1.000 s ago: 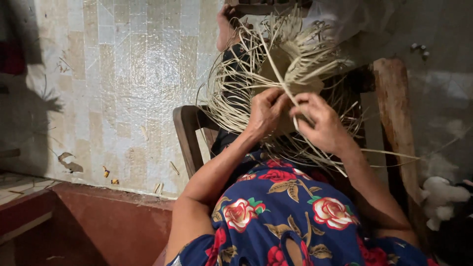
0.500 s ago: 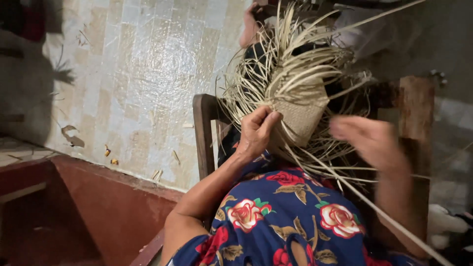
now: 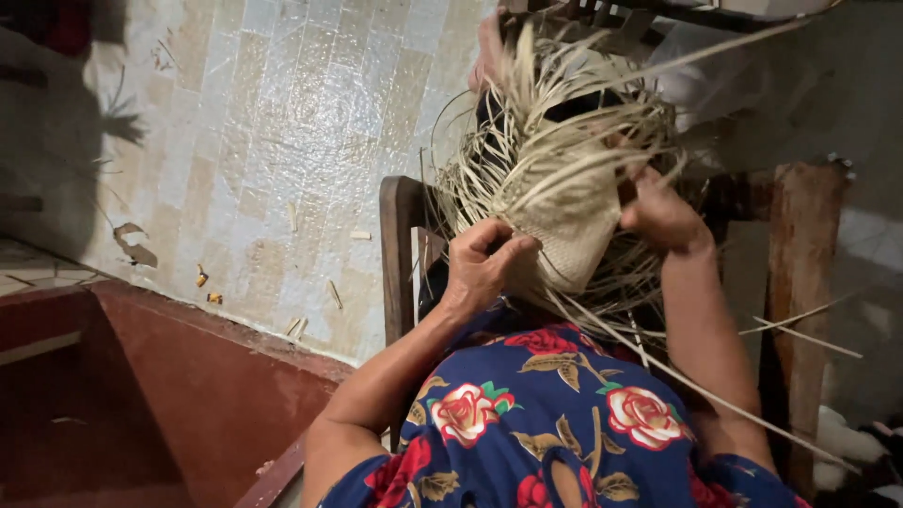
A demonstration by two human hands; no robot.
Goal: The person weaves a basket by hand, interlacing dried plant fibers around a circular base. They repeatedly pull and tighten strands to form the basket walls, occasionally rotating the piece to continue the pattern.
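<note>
The woven straw piece (image 3: 564, 221) in my grip is pale cream where the weave is tight and close, and its loose straw strands (image 3: 527, 122) fan out in light yellow-tan, a few showing dark gaps between them. Below the woven straw piece, my dress (image 3: 555, 423) is deep blue, patterned with red and pink roses and olive-gold leaves. Left of it, the tiled floor (image 3: 254, 141) is a glossy patchwork of cream, beige and pale grey rectangles, edged by a dull red-brown step (image 3: 188, 376), while the chair frame (image 3: 400, 245) is dark brown wood.
</note>
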